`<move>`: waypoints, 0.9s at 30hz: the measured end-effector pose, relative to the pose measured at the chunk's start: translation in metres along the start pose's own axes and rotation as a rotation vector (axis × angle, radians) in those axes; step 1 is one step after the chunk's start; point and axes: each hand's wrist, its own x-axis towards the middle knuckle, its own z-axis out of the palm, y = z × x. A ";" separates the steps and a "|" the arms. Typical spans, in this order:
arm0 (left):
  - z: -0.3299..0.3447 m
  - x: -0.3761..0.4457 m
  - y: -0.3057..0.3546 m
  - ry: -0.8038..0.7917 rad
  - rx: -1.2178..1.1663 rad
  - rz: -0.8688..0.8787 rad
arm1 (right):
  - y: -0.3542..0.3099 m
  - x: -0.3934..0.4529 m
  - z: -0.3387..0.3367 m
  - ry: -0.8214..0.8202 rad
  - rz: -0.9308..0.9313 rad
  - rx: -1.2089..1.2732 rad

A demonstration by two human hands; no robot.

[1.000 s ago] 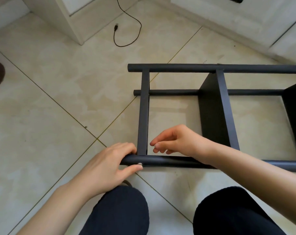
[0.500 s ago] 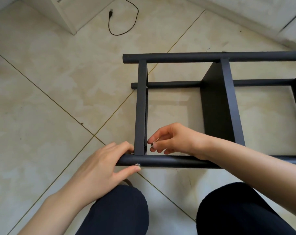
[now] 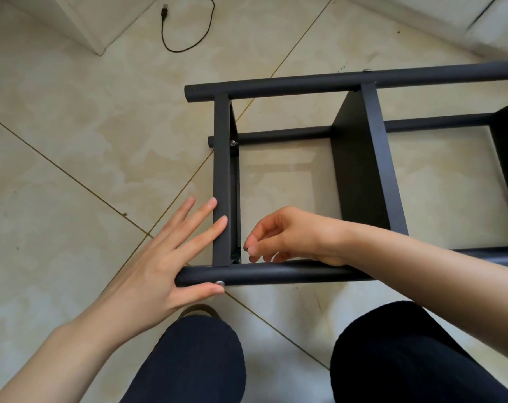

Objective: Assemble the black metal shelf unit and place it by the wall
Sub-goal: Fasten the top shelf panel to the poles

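Black metal shelf unit (image 3: 360,175) with round tube legs is lying on its side on the beige tiled floor (image 3: 72,141), right in front of the person's knees. Left hand (image 3: 165,263) has its fingers spread wide and flat against the end panel, thumb under the near tube by a silver screw head (image 3: 219,283). Right hand (image 3: 287,237) has its fingertips pinched narrow at the inside corner; can't tell what they hold. Black cable (image 3: 186,27) lies further off.

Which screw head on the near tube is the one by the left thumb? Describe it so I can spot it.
The black shelf frame lies on its side on the tiled floor. Follow its nearest tube to the left end, where the left hand rests with straight fingers. The small silver screw head sits on the tube's near face at the thumb tip, the only bright spot on that tube.
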 end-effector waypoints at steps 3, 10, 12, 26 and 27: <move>0.003 0.000 0.000 -0.009 -0.063 -0.023 | -0.004 0.003 0.000 -0.021 -0.007 0.019; 0.004 -0.001 0.007 -0.022 -0.154 -0.078 | -0.013 0.022 0.014 -0.090 0.040 0.142; 0.004 -0.002 0.009 -0.024 -0.171 -0.090 | -0.012 0.024 0.018 -0.103 0.062 0.214; 0.003 -0.002 0.013 -0.015 -0.194 -0.107 | -0.008 0.029 0.019 -0.180 0.136 0.219; 0.003 -0.002 0.013 -0.014 -0.194 -0.106 | -0.008 0.030 0.019 -0.182 0.142 0.211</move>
